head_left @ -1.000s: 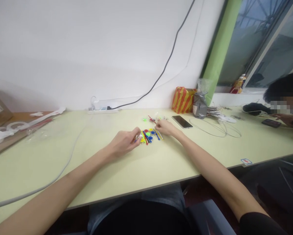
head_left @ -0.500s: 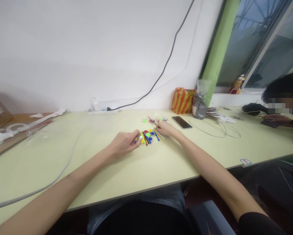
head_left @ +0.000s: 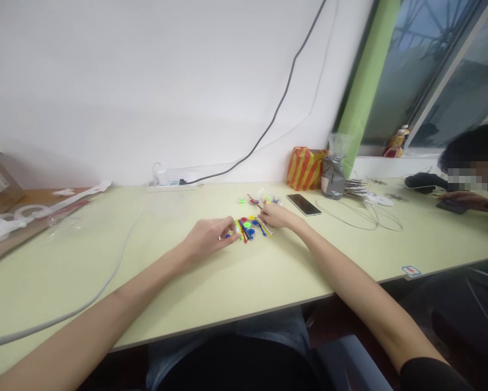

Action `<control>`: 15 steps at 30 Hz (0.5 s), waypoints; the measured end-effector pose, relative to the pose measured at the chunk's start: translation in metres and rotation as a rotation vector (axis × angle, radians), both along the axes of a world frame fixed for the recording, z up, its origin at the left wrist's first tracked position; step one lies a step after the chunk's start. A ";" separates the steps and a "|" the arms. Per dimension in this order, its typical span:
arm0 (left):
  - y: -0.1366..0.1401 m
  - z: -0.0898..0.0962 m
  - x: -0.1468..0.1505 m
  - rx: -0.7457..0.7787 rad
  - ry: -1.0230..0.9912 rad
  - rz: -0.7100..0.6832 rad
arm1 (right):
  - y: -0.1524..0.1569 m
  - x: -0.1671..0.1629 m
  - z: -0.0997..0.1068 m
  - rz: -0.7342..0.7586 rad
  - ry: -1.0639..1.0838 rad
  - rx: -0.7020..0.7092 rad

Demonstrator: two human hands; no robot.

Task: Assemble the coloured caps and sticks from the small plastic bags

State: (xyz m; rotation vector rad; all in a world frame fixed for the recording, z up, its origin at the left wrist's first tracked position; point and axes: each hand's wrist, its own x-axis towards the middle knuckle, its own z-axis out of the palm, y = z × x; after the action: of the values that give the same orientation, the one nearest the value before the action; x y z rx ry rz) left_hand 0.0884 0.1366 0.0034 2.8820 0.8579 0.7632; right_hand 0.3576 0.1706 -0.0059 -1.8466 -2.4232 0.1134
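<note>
My left hand (head_left: 211, 238) rests at the left edge of a group of small coloured plastic pieces. Its thumb and curled forefinger stand apart, and nothing plainly shows between them. Beside those fingers lie thin red, yellow and blue sticks (head_left: 244, 230) and small discs, among them a green disc (head_left: 247, 225) and a blue disc (head_left: 251, 232). My right hand (head_left: 273, 215) is at the group's far right side, its fingers pinched together; what they hold is hidden. Under it a blue stick (head_left: 261, 227) lies on the table. More small pieces (head_left: 254, 200) lie behind that hand.
A phone (head_left: 304, 204) lies to the right, before a striped bag (head_left: 304, 167) and a grey bag (head_left: 332, 175). Loose wire (head_left: 374, 221) loops farther right, near another person's hand (head_left: 461, 200). A power strip (head_left: 172, 186) stands by the wall; a white cable (head_left: 101, 288) crosses the left.
My left thumb has moved away from the forefinger, and the white piece seen between them no longer shows there. My right hand stays almost in place.
</note>
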 end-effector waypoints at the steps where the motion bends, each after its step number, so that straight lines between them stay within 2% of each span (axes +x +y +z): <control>1: 0.000 0.000 0.000 -0.003 -0.003 -0.003 | -0.001 0.000 0.001 -0.002 0.007 -0.004; 4: 0.002 -0.002 -0.001 0.002 -0.017 -0.004 | -0.004 -0.001 0.004 -0.025 0.013 0.008; 7: 0.007 -0.005 -0.003 0.043 -0.064 0.027 | -0.013 -0.004 0.012 -0.019 0.087 0.107; 10: 0.010 -0.006 -0.005 0.073 -0.134 0.067 | -0.027 -0.018 0.021 0.198 0.401 0.140; 13: 0.009 -0.004 -0.006 0.080 -0.181 0.079 | -0.039 -0.037 0.025 0.454 0.752 -0.007; 15: 0.008 -0.002 -0.006 0.089 -0.192 0.075 | -0.043 -0.049 0.025 0.526 0.900 -0.058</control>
State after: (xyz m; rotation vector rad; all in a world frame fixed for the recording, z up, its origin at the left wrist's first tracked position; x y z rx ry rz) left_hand 0.0825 0.1445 0.0011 2.8040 0.9354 1.0912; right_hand 0.3090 0.1277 0.0192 -0.8012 -2.1163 0.8424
